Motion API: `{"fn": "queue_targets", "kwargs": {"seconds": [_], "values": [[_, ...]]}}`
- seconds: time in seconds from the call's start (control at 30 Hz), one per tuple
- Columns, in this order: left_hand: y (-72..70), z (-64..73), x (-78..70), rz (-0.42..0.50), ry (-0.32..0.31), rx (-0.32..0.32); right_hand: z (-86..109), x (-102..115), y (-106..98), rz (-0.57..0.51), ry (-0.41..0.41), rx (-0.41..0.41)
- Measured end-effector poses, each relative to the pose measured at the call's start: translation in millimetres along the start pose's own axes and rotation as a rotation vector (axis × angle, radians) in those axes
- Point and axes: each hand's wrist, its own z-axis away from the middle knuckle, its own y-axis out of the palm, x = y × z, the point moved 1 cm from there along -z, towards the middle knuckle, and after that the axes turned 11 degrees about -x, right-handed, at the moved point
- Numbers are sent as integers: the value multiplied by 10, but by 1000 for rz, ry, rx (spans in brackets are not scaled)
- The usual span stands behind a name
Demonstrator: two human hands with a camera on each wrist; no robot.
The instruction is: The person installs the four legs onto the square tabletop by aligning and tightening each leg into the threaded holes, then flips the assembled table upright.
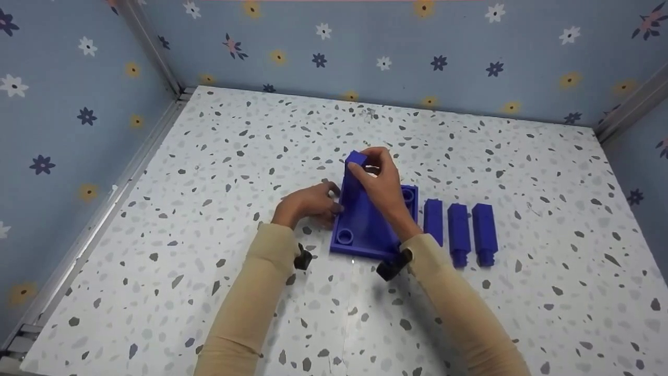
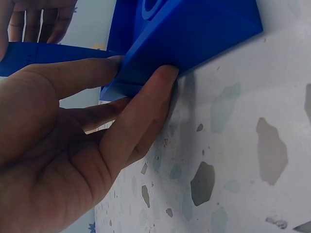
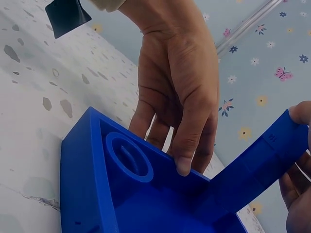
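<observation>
A shallow blue rectangular base (image 1: 365, 230) with a raised rim lies on the table, its hollow side up. Round sockets show in its near left corner (image 1: 344, 236) and far right corner. At the far left corner stands a square blue leg (image 3: 265, 165), its lower end inside the rim. My right hand (image 1: 385, 180) pinches the top of this leg between thumb and fingers. With the thumb over the rim and fingers along the outer wall, my left hand (image 1: 312, 202) grips the base's left side. In the left wrist view, the left fingertips (image 2: 167, 74) press the outer wall.
Three more blue legs (image 1: 433, 222) lie in a row right of the base; threaded ends show on two, pointing toward me. The speckled white table (image 1: 563, 250) is bordered by blue flowered panels (image 1: 365, 47) at the back and sides. A black wrist mount (image 1: 394, 265) overhangs the base's near edge.
</observation>
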Motion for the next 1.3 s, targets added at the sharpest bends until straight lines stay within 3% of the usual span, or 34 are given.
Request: {"fn": "queue_targets", "kwargs": {"seconds": [0.13,0.43,0.67,1.03,1.3], "values": [[4,7,-1,29,-13,9,10,10,0,10,17,11],[4,3,2,-14,-12,4,-18,36,-37,-81,62,51],[8,2,18,-13,-16,0,-81,35,-45,-180,155,90],[7,-9,12,-27,11,1,-154,29,-70,-260,135,224],[-12,-3,15,-31,20,-9,-144,29,-64,-247,128,218]]}}
